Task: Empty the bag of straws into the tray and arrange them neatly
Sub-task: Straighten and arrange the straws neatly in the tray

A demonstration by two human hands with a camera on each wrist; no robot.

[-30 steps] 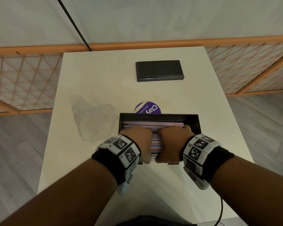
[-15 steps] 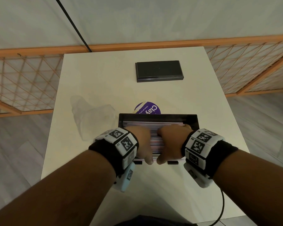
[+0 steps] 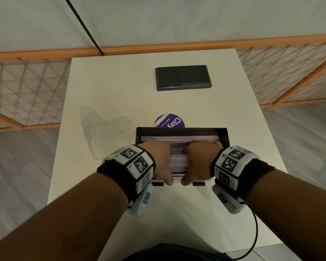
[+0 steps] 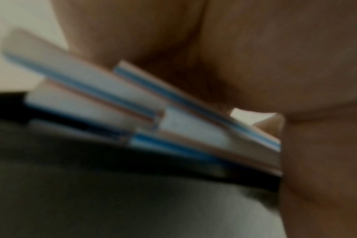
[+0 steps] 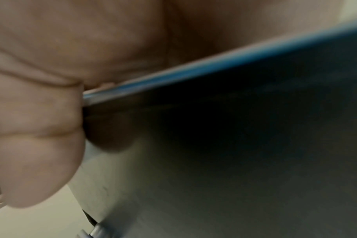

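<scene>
Straws (image 3: 179, 161) in tray (image 3: 223, 135); bag (image 3: 104, 132) to its left.

Dim, warm indoor light; sharp head view, blurred wrist views.
The table (image 3: 105, 76) is evenly lit, with soft shadows under the forearms at its near edge. Straight lines bow towards the frame edges. Both wrist pictures are out of focus.

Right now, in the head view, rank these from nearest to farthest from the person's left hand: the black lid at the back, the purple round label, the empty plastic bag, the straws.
1. straws: under the left hand, in the tray.
2. empty plastic bag: just left of the tray.
3. purple round label: behind the tray's far wall.
4. black lid: far back of the table.
</scene>
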